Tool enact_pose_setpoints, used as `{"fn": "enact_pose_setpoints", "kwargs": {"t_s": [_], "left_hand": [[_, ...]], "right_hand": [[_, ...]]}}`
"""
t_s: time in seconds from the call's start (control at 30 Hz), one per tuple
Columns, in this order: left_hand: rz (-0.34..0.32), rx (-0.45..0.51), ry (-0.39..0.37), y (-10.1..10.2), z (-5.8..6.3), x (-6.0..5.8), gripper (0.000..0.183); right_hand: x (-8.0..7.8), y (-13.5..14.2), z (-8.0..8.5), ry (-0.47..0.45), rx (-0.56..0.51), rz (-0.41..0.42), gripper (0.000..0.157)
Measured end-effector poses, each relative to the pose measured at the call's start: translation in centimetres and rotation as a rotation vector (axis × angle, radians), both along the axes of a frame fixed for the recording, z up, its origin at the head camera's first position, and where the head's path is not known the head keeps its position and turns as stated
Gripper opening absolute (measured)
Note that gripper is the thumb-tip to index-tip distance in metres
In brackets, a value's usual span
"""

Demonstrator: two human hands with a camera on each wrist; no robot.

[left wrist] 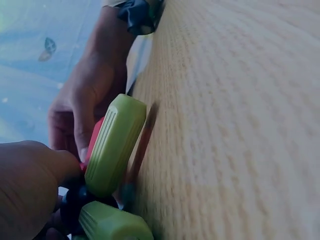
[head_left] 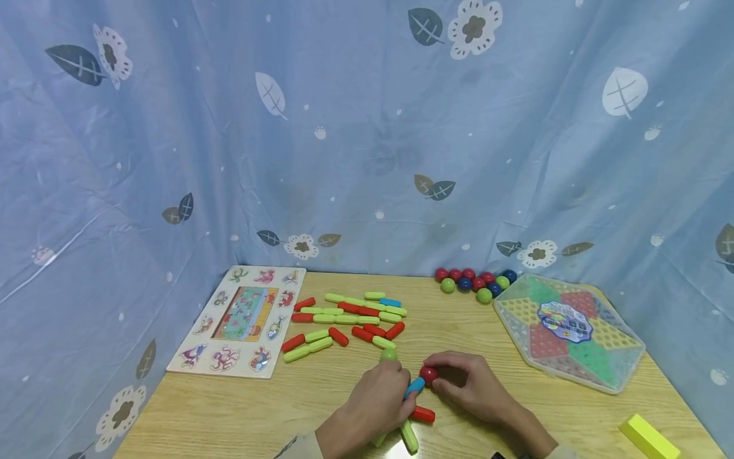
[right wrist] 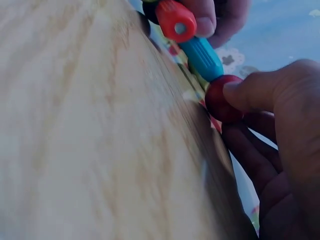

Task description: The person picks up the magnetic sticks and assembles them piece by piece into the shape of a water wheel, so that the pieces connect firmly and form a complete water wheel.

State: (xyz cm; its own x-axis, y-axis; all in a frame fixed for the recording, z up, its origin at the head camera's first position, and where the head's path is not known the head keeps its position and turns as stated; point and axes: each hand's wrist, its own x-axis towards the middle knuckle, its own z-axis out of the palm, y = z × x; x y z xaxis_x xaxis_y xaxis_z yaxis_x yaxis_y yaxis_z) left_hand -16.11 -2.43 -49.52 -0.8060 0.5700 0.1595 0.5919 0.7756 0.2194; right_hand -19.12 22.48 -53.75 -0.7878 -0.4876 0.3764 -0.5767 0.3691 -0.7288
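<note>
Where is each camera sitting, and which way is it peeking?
Head: on the person's head, facing forward and down at the table and curtain; the left hand, right hand and bits of sleeve show.
Left wrist: on that wrist, looking at the stick-and-ball build the left hand holds; part of that hand is close, the right hand beyond.
Right wrist: on that wrist, looking at the red ball the right hand pinches; left fingers show at the top.
Shared: head and right wrist both show the red ball by a blue stick.
</note>
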Motion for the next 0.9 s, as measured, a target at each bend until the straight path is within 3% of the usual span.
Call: {"fn": "enact_pose_setpoints", "kwargs": {"t_s": [0.13,0.27,0.43,0.7,0.9], "left_hand": [[-0.050,0.045,-0.038,-1.0,0.6,-0.5,0.021],[-0.140,0.103,-0.143,-2.7,1.3,-1.0,0.021],[-0.246,0.139,-0.248,-4.0,1.2,-1.2,0.012],[-0.287,0.156,-0.234,-4.2,0.7,-1.1,0.007],[-0.290,0.137,-0.206,-4.1,0.7,-0.9,0.009]], "right_hand": [[0.1,-0.3,-0.1,0.009,-0.003,-0.024,0.031],[0.1,-0.5,-0.1,-0.001,-0.007,-0.038,0.031],[0.0,-0.9,0.1,-0.007,0.004,-0.056,0.031],[-0.3,-1.4,0.2,-0.042,-0.001,-0.034,0.031],[-0.7,0.2,0.6,-0.086,-0.040,-0.083,0.034]]}}
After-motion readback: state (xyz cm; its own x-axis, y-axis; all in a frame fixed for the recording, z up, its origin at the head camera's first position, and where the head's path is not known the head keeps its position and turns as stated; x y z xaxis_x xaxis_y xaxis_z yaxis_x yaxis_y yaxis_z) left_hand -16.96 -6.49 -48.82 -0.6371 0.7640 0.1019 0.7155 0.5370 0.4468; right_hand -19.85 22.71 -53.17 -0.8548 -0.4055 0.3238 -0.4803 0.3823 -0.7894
